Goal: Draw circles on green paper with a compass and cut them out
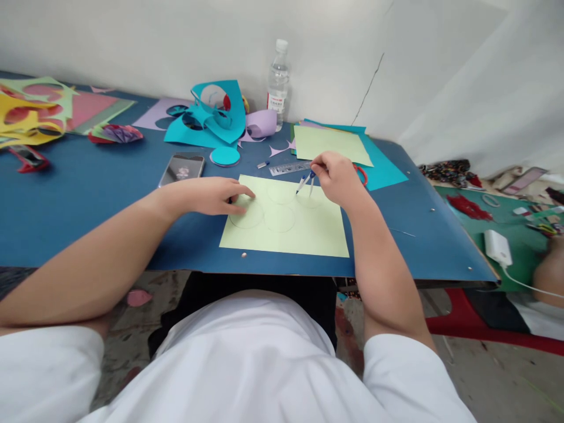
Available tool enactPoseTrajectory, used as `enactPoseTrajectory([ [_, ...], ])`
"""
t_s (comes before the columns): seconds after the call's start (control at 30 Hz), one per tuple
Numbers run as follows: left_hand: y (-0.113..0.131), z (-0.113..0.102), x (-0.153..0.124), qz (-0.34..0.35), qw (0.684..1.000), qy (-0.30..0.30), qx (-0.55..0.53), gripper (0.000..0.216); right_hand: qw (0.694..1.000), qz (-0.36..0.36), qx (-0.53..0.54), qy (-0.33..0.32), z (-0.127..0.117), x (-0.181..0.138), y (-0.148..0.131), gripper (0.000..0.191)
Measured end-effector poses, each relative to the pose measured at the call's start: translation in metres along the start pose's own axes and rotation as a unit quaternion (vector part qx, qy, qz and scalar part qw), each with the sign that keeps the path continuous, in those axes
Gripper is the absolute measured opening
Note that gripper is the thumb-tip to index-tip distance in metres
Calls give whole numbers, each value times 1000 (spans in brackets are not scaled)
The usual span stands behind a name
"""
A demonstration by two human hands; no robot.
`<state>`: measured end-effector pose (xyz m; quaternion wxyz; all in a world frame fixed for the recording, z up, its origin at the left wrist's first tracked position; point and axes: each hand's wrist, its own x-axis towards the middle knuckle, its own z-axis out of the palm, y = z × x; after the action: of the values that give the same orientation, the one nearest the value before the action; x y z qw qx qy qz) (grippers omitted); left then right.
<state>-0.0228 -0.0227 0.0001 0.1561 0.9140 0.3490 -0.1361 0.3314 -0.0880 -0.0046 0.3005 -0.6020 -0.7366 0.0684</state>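
A pale green sheet of paper [304, 238] lies on the blue table before me, with several circles drawn on it in thin line. My right hand [332, 173] pinches the top of a drawing compass [311, 183], whose legs stand apart over the sheet's right upper part, where a faint arc shows. My left hand [220, 197] rests on the sheet's left edge, fingers spread and touching the paper. Just behind the sheet lies a clear ruler [288, 168]. Red scissor handles [362, 174] show partly behind my right hand.
A phone [183, 168] lies left of the sheet, near cut blue circles [225, 156]. Blue paper offcuts [207, 120] and a water bottle [278, 85] stand at the back. More sheets [332, 144] lie at back right. A person's arm [550, 264] shows at a green table [476, 235].
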Motion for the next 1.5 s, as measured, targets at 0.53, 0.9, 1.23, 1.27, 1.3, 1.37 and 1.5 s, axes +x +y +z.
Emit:
enactPoseTrajectory([
  [0.53, -2, 1, 1, -4, 1000, 0, -8, 74, 999, -28, 8, 15, -2, -3, 4, 14],
  [0.9, -4, 3, 1, -1, 1000, -1, -1, 74, 992, -78, 90, -43, -9, -9, -7, 12],
  [1.23, -4, 2, 0, 11, 1000, 4, 1, 72, 988, -3, 111, -107, -29, -19, -17, 12],
  [1.27, -4, 2, 0, 11, 1000, 4, 3, 72, 987, 1, 117, -112, -31, -20, -16, 11],
  [1.3, -4, 2, 0, 10, 1000, 2, 3, 72, 985, 2, 123, -119, -32, -20, -16, 11],
  [1.37, -3, 1, -1, 4, 1000, 0, 0, 73, 982, 2, 133, -136, -33, -20, -15, 9],
  [1.5, -1, -1, -2, -4, 1000, -3, -4, 75, 978, 11, 129, -167, -37, -19, -13, 10],
])
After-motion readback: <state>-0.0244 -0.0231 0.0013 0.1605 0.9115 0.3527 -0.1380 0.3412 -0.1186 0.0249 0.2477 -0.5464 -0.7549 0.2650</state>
